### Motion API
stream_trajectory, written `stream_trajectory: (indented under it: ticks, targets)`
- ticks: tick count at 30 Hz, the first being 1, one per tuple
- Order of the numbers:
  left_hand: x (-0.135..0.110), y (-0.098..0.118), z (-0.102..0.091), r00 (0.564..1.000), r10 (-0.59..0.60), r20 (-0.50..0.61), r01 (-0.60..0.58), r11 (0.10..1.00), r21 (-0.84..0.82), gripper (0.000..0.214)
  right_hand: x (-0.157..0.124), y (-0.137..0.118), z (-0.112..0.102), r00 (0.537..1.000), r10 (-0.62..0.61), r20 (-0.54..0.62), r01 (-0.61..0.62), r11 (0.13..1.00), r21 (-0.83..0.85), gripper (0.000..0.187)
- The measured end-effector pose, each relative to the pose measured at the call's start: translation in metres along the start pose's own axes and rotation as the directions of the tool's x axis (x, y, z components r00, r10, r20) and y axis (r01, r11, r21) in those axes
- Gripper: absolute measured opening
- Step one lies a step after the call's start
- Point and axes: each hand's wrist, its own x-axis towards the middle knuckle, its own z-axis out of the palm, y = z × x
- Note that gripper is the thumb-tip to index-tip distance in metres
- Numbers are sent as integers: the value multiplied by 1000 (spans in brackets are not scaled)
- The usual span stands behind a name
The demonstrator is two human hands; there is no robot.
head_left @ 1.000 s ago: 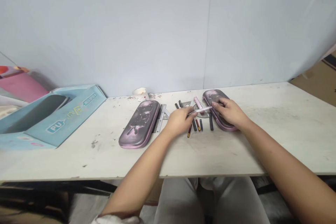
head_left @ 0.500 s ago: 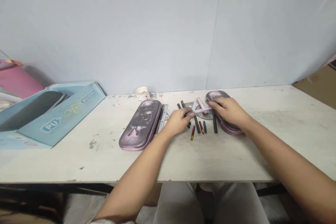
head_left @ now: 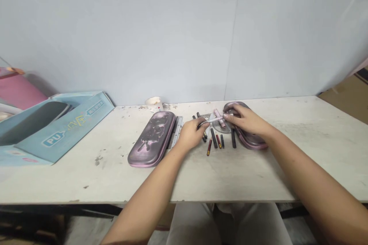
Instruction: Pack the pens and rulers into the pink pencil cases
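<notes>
My left hand (head_left: 192, 132) and my right hand (head_left: 245, 119) each pinch one end of a thin pale pen (head_left: 216, 120), held level just above the table. Under the pen lie several dark pens and crayons (head_left: 215, 139), a pink tube (head_left: 219, 117) and a clear protractor (head_left: 221, 127). My right hand rests over a purple pencil case (head_left: 250, 139). A second purple pencil case (head_left: 152, 138) lies left of my left hand, with clear rulers (head_left: 175, 126) along its right side.
A light blue cardboard box (head_left: 57, 130) lies open at the table's left end, with pink material behind it. A small white cup (head_left: 153, 103) stands by the wall. The white table (head_left: 230, 176) is scuffed; its front edge is near my knees.
Both hands keep hold of the pale pen; it has shifted slightly towards the wall. The camera has drifted a little.
</notes>
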Motion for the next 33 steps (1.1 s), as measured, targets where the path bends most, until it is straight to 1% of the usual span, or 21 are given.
stream_trajectory:
  ticks: [2, 3, 5, 6, 7, 8, 10, 11, 12, 14, 16, 18, 20, 21, 23, 25, 26, 28, 31, 32, 33]
  targets:
    - [0, 0, -1, 1000, 0, 0, 0, 1000, 17, 32, 1, 0, 0, 998, 57, -18, -59, 996, -65, 31]
    - [0, 0, -1, 1000, 1, -3, -1, 1000, 20, 32, 2, -1, 0, 999, 43, -16, -43, 998, -55, 31]
    - [0, 0, -2, 1000, 2, -9, -2, 1000, 17, 33, 2, -1, 0, 1000, -24, 8, 23, 998, 60, 24]
    - [1, 1, -3, 1000, -3, -12, 3, 1000, 14, 33, 2, 0, 0, 999, -34, 22, 31, 992, 126, 26]
    - [1, 1, -3, 1000, -9, -14, 9, 1000, 12, 33, 3, 0, 0, 999, -14, 35, 8, 987, 159, 28]
    - [1, 1, -4, 1000, -16, -13, 16, 1000, 12, 33, 3, 1, 0, 999, 30, 36, -35, 988, 149, 28]
    - [1, 2, -5, 1000, -26, -6, 26, 1000, 15, 33, 4, 3, 1, 994, 113, 5, -113, 991, 69, 33]
    - [1, 2, -6, 1000, -30, -6, 30, 999, 15, 33, 5, 4, 1, 993, 121, -5, -121, 991, 55, 35]
    - [1, 3, -6, 999, -34, -6, 34, 999, 13, 33, 5, 5, 2, 994, 105, 0, -105, 991, 81, 34]
    - [0, 3, -6, 999, -46, -11, 46, 999, 6, 33, 5, 6, 2, 998, 53, 31, -58, 974, 221, 26]
    - [0, 3, -6, 998, -52, -22, 51, 999, -4, 32, 6, 6, 2, 996, 66, 67, -83, 948, 306, 31]
    - [0, 3, -5, 999, -39, -29, 39, 999, -10, 32, 7, 6, 2, 990, 133, 54, -142, 963, 230, 30]
    - [0, 3, -5, 999, -30, -26, 30, 1000, -8, 33, 7, 5, 3, 988, 155, 19, -156, 977, 148, 31]
    - [0, 3, -5, 999, -32, -21, 32, 999, -4, 33, 8, 5, 4, 990, 138, 11, -137, 977, 162, 29]
    - [0, 4, -6, 999, -49, -11, 49, 999, 4, 32, 8, 5, 6, 994, 106, 27, -110, 953, 281, 24]
    - [0, 4, -6, 998, -58, -9, 58, 998, 4, 32, 8, 6, 7, 989, 125, 80, -145, 922, 360, 27]
    - [0, 4, -6, 998, -57, -10, 57, 998, -1, 32, 8, 7, 8, 986, 142, 90, -164, 924, 345, 27]
    - [1, 2, -6, 999, -51, -8, 51, 998, -42, 32, 8, 8, 7, 985, 164, 59, -174, 944, 281, 30]
    - [3, -4, -5, 997, -74, 34, 78, 988, -134, 39, 7, 10, 3, 989, 127, -72, -106, 963, 249, 24]
    - [4, -6, -5, 995, -92, 49, 98, 987, -125, 41, 6, 11, 1, 986, 117, -120, -87, 970, 227, 20]
    - [4, -7, -5, 993, -108, 47, 111, 991, -74, 42, 4, 13, 0, 981, 102, -162, -72, 981, 182, 17]
